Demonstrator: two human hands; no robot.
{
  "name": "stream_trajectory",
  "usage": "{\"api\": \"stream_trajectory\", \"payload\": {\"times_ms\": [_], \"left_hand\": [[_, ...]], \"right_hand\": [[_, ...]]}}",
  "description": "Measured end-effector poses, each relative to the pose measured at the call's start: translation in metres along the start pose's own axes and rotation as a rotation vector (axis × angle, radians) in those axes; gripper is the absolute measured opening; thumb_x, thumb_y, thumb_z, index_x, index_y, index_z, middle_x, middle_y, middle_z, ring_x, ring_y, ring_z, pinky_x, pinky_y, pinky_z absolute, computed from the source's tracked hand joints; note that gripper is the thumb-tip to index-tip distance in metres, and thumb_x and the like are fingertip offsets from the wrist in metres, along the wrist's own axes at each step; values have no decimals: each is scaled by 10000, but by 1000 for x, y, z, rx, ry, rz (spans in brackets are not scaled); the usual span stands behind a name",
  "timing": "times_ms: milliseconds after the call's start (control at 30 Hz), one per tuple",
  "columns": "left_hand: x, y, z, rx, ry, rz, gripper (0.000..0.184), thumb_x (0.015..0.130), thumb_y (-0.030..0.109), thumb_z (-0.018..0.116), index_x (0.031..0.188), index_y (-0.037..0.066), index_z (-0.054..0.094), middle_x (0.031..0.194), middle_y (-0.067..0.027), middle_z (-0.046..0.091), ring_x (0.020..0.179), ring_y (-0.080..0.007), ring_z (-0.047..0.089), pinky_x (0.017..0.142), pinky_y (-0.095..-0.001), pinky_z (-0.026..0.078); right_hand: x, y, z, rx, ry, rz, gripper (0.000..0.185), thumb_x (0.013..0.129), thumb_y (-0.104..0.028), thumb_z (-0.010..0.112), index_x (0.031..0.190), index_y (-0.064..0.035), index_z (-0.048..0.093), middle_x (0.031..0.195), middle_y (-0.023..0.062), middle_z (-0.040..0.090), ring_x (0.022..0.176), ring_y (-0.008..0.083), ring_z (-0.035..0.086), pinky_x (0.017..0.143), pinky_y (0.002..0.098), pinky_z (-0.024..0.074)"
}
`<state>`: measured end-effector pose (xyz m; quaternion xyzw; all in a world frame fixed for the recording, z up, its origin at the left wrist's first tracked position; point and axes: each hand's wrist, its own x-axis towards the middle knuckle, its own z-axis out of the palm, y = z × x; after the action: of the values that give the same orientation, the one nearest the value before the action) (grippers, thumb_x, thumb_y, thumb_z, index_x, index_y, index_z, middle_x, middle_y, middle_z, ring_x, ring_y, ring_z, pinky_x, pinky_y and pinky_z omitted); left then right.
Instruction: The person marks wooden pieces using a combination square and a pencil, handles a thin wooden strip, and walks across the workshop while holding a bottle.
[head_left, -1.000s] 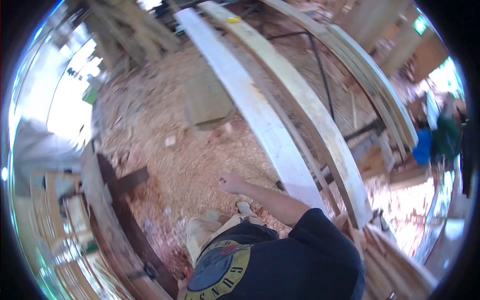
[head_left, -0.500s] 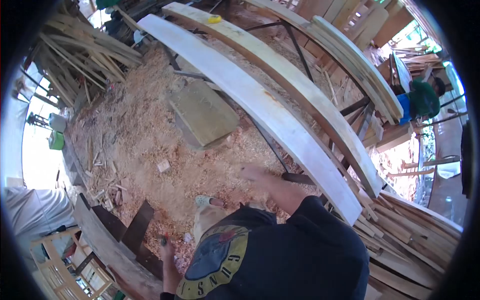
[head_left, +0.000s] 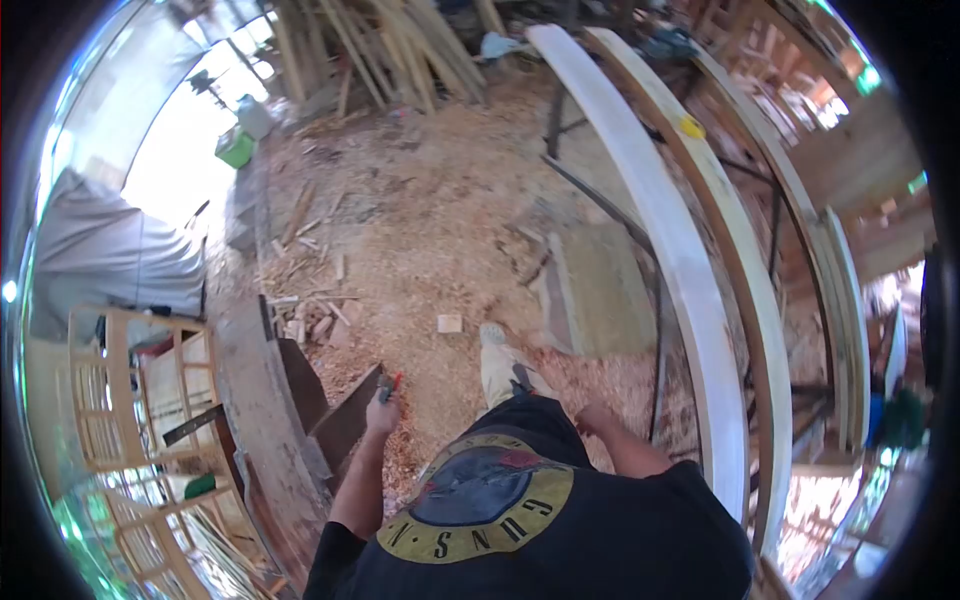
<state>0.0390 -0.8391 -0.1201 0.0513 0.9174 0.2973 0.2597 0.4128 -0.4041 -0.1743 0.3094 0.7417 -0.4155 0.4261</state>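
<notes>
My left hand (head_left: 382, 412) hangs low at the left, its fingers closed round a small dark tool with a red part (head_left: 396, 381). The tool's exact kind is too small to make out. Beside that hand is a dark board (head_left: 347, 410), leaning over the shavings. My right hand (head_left: 597, 420) is down near my right hip, away from the boards; its fingers are too blurred to read. To the right of it runs a long pale plank (head_left: 690, 270) on dark metal supports, with a second plank (head_left: 745, 250) alongside. A yellow tape measure (head_left: 691, 127) rests on the second plank.
Wood shavings and offcuts (head_left: 325, 318) cover the floor. A flat panel (head_left: 605, 290) lies near the plank supports. Stacked timber (head_left: 400, 45) stands at the back. At the left are a long worn beam (head_left: 250, 370), wooden frames (head_left: 140, 385) and a grey cover (head_left: 110, 260).
My view has swung left, so the planks now appear farther right and the wooden frames show more. My left hand has risen in view with the tool; my right arm has dropped closer to my body.
</notes>
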Motion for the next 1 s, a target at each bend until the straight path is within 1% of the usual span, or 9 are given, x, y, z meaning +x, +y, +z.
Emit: {"api": "stream_trajectory", "payload": {"times_ms": [100,233,333,433,533,600,667,933,1000], "left_hand": [[33,28,-26,72,32,8,301,953,326,548,1087,80,659,911,-163,720,814,-318,704,728,-411,542],[161,-11,-24,-109,42,-70,321,959,370,544,1080,99,667,882,-150,719,810,-337,706,716,-442,539],[195,115,-119,-9,76,-233,315,962,378,544,1097,124,671,872,-154,714,801,-323,702,706,-440,535],[251,115,-149,-60,189,-294,318,964,359,531,1128,125,670,921,-180,721,870,-367,706,753,-473,535],[277,127,-177,105,201,-379,360,960,359,528,1169,106,674,1032,-227,718,991,-413,689,844,-506,529],[289,117,-187,152,165,-436,410,958,400,529,1165,80,679,1065,-237,715,1018,-415,686,857,-504,532],[304,87,-179,175,102,-548,490,959,471,528,1158,49,680,1088,-245,711,1034,-408,686,853,-498,541],[407,83,-237,-30,-4,-878,645,929,658,505,1041,64,731,929,-168,734,919,-371,714,789,-484,565],[464,62,-246,-14,59,-733,587,910,604,542,1119,79,698,949,-167,736,934,-367,715,782,-474,566]], "right_hand": [[45,-52,-47,-273,31,-133,182,893,-93,581,840,-34,745,794,124,744,655,211,733,594,374,607],[145,-104,-127,219,146,-42,126,845,-89,625,791,-22,717,729,101,708,584,225,690,511,378,567],[202,-172,-216,491,181,46,131,809,-118,628,757,-25,704,649,68,654,508,216,627,475,351,519],[316,-204,-305,39,102,-34,157,820,-126,611,750,-14,695,639,95,650,507,218,630,457,375,510],[335,-328,-409,-129,251,44,187,855,-165,590,775,-32,696,646,115,640,519,224,629,452,388,496],[346,-401,-467,132,264,-241,192,869,-186,585,852,-34,700,679,113,640,545,227,635,473,356,512],[349,-493,-509,210,327,-145,191,878,-179,590,915,-21,690,712,102,644,560,209,634,491,332,518],[398,-741,-571,264,249,-418,138,892,-160,611,905,-56,699,754,60,680,556,150,602,484,319,485],[412,-776,-583,256,194,-413,149,900,-180,611,902,-61,701,745,65,680,554,149,600,477,327,479]]}}
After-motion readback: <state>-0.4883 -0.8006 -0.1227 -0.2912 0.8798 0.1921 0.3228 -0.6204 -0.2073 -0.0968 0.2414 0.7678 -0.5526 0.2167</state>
